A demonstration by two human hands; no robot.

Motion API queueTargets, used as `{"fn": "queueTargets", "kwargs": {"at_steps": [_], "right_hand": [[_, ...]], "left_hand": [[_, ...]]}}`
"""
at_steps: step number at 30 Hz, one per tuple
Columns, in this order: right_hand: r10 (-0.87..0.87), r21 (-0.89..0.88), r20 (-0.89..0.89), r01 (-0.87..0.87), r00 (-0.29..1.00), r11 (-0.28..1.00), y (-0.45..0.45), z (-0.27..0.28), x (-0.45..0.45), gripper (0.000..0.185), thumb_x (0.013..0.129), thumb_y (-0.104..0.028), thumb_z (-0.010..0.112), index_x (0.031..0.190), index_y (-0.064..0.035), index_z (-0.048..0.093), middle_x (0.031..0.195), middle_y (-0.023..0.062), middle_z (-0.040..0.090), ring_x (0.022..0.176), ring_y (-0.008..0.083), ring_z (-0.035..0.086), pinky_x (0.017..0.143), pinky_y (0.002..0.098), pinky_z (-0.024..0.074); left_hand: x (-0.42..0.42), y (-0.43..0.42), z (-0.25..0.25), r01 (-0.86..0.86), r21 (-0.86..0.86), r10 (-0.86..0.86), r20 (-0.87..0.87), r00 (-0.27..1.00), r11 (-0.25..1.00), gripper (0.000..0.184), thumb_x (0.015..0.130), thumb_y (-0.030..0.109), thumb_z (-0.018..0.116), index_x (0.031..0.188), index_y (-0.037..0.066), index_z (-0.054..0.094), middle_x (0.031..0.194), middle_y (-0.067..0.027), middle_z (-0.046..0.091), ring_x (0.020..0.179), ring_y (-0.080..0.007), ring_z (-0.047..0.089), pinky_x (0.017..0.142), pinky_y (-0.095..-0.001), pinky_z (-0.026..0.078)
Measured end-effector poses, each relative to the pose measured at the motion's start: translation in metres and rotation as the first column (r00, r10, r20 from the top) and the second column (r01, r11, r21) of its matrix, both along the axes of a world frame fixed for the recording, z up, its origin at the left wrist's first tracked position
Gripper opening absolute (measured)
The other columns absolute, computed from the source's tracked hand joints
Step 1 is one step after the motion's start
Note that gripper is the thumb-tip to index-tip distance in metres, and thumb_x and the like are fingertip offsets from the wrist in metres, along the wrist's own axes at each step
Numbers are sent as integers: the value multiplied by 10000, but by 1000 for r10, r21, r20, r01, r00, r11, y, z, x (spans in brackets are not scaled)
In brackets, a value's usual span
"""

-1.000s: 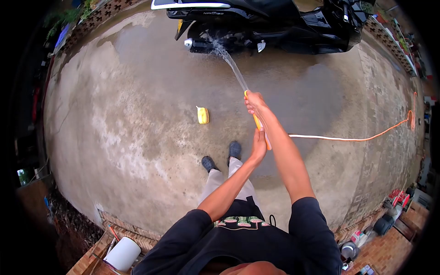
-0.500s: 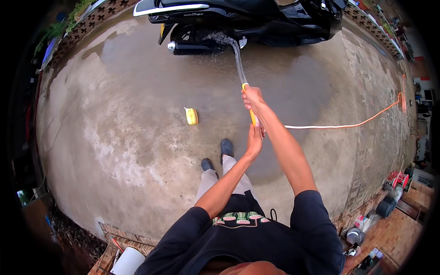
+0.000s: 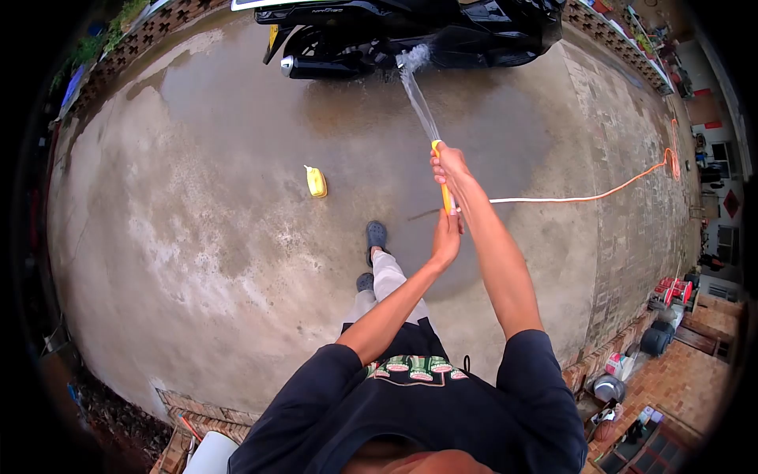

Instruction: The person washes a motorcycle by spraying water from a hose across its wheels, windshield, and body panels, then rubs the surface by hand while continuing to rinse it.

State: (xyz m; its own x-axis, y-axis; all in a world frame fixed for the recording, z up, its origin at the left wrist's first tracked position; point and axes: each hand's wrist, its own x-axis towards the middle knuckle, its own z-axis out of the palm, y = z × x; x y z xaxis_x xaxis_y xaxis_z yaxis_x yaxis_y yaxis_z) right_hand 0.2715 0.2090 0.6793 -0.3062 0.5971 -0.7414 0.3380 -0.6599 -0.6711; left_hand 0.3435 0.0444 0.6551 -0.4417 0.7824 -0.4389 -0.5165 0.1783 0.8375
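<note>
My right hand (image 3: 451,163) is wrapped round the front of a yellow hose nozzle (image 3: 446,197). Behind it, my left hand (image 3: 448,237) holds the rear end of the same nozzle, its fingers partly hidden. A clear stream of water (image 3: 420,103) leaves the tip and splashes on the lower middle of a black scooter (image 3: 474,39), just right of its exhaust. From near my left hand a white and orange hose (image 3: 553,200) runs off to the right. A yellow bottle (image 3: 316,182) is on the concrete, left of the nozzle.
Wet concrete (image 3: 237,158) spreads under the scooter and round my dark shoes (image 3: 377,235). Orange hose loops (image 3: 672,162) are at the far right. A metal pot (image 3: 609,388) and red items (image 3: 673,291) stand at the lower right, a white container (image 3: 212,454) at the lower left.
The water has shifted from the scooter's rear wheel and exhaust rightward to its middle. One foot has stepped forward. Both hands keep hold of the nozzle; the scooter and bottle appear farther left.
</note>
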Motion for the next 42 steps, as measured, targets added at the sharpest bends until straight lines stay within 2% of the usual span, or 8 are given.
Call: {"fn": "queueTargets", "kwargs": {"at_steps": [2, 3, 5, 7, 13, 17, 34, 42], "right_hand": [[-134, 0, -32, 134, 991, 991, -26, -4, 17, 262, 1006, -294, 471, 875, -73, 525, 612, -15, 444, 402, 67, 287, 362, 274, 241], [-124, 2, -26, 124, 992, 992, -43, 1, 21, 262, 1006, -294, 471, 875, -73, 525, 612, -15, 444, 402, 67, 287, 362, 274, 241], [55, 16, 27, -56, 998, 998, -75, 11, 27, 256, 995, -293, 474, 870, -74, 526, 604, -16, 439, 402, 67, 296, 360, 279, 244], [72, 6, 45, -73, 996, 997, -97, 21, 27, 254, 1015, -302, 455, 881, -92, 501, 616, -43, 400, 420, 59, 286, 365, 264, 240], [68, 18, 58, -69, 996, 997, -138, 25, 29, 257, 1007, -300, 459, 877, -84, 508, 614, -29, 416, 418, 64, 284, 368, 266, 243], [145, 51, 107, -151, 984, 987, -150, 29, 27, 271, 1013, -310, 463, 874, -83, 511, 624, -23, 434, 421, 63, 282, 369, 268, 244], [124, 44, 87, -129, 988, 991, -146, 25, 28, 240, 1015, -287, 458, 901, -80, 499, 631, -27, 431, 406, 57, 277, 359, 259, 238], [-8, 29, 30, 7, 1000, 1000, -121, 36, 75, 230, 1030, -280, 430, 913, -87, 479, 633, -42, 391, 417, 52, 270, 357, 256, 242]], "left_hand": [[16, -27, 0, -10, -17, 10, -3, 1000, 1000, 337, 1116, 339, 331, 1000, 62, 484, 775, -25, 531, 677, -141, 521, 649, -329, 449], [23, -40, 1, -10, -16, 9, -23, 1000, 1000, 342, 1116, 343, 329, 1003, 58, 482, 783, -33, 534, 689, -141, 524, 655, -331, 451], [34, -64, 5, -12, -13, 12, -45, 999, 1000, 348, 1116, 348, 326, 1006, 55, 479, 791, -40, 537, 701, -140, 527, 661, -333, 453], [43, -84, 15, -113, 19, 113, -1, 994, 993, 354, 1117, 355, 321, 1015, 51, 469, 821, -58, 545, 738, -149, 533, 687, -338, 453], [54, -120, 26, -152, -13, 152, -26, 988, 988, 354, 1118, 357, 309, 1024, 52, 462, 855, -67, 556, 780, -189, 539, 737, -363, 452], [58, -126, 24, -184, 5, 184, 0, 983, 983, 363, 1118, 359, 304, 1016, 52, 468, 841, -67, 553, 789, -192, 544, 750, -369, 454], [53, -124, 13, -146, 4, 146, -58, 988, 989, 367, 1112, 358, 317, 1020, 39, 472, 777, -69, 550, 713, -204, 552, 692, -384, 453], [81, -111, 10, -61, 56, 69, -136, 988, 997, 361, 1108, 355, 331, 1000, 38, 467, 760, -67, 530, 687, -205, 533, 647, -380, 434]]}}
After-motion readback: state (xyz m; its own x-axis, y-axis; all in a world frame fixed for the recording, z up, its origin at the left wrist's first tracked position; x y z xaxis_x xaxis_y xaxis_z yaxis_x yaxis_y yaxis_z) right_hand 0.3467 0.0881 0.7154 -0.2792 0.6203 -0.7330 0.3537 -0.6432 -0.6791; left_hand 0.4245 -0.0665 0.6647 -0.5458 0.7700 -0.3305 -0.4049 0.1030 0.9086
